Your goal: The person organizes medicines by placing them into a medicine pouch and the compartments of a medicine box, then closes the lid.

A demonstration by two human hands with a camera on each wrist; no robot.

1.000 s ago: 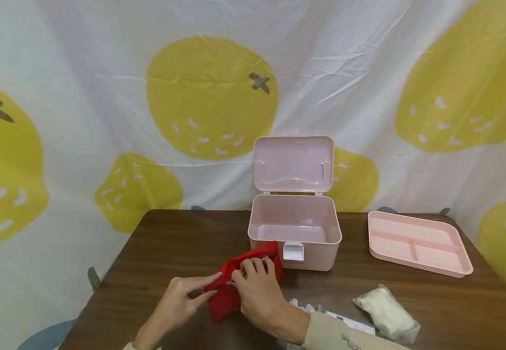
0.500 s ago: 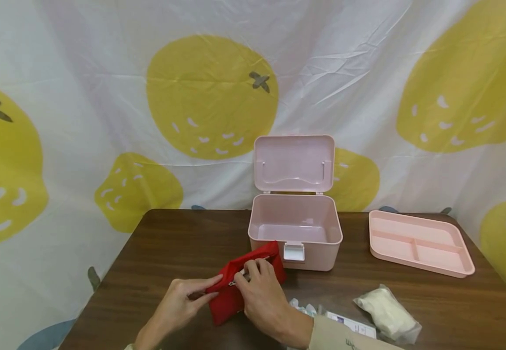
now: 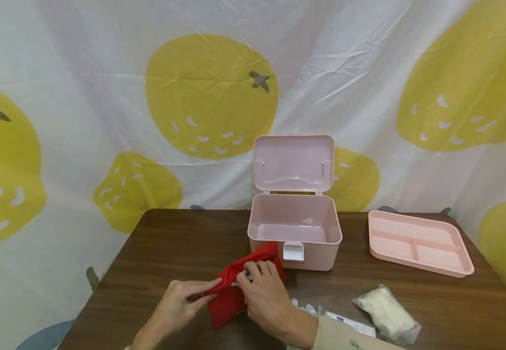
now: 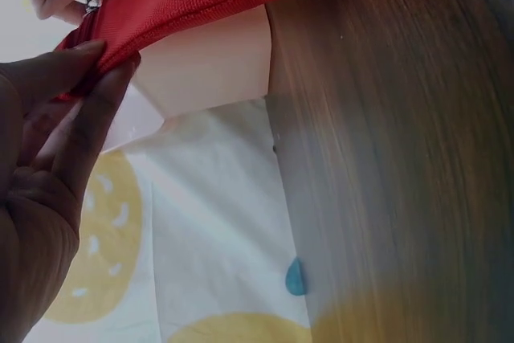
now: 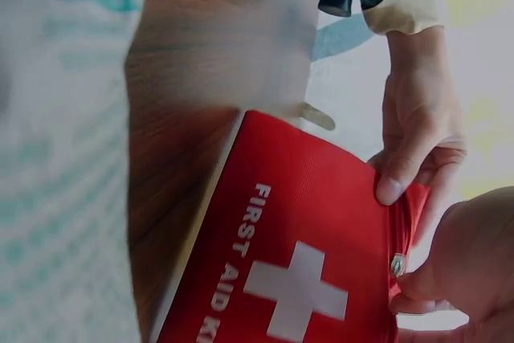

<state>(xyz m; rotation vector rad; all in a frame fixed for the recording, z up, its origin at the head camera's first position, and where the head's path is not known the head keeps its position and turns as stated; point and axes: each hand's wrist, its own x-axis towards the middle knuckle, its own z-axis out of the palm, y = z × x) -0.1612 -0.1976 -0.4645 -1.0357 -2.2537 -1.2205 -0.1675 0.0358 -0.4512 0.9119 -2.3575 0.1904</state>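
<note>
The left hand [image 3: 171, 308] pinches one end of the red first-aid pouch [image 5: 321, 190] in a narrow grip of thumb and fingers; the right hand [image 3: 265, 302] has its grip closed on the zippered edge, by the zipper pull [image 5: 397, 264]. The pouch is tilted before the front left corner of the open pink box [image 3: 313, 257], which stands near the tabletop's [image 3: 183, 248] far edge. A divided tray [image 3: 390, 224] lies by the far right corner.

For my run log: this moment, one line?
left hand: pinches red pouch | right hand: at zipper pull | pink box: lid open
</note>
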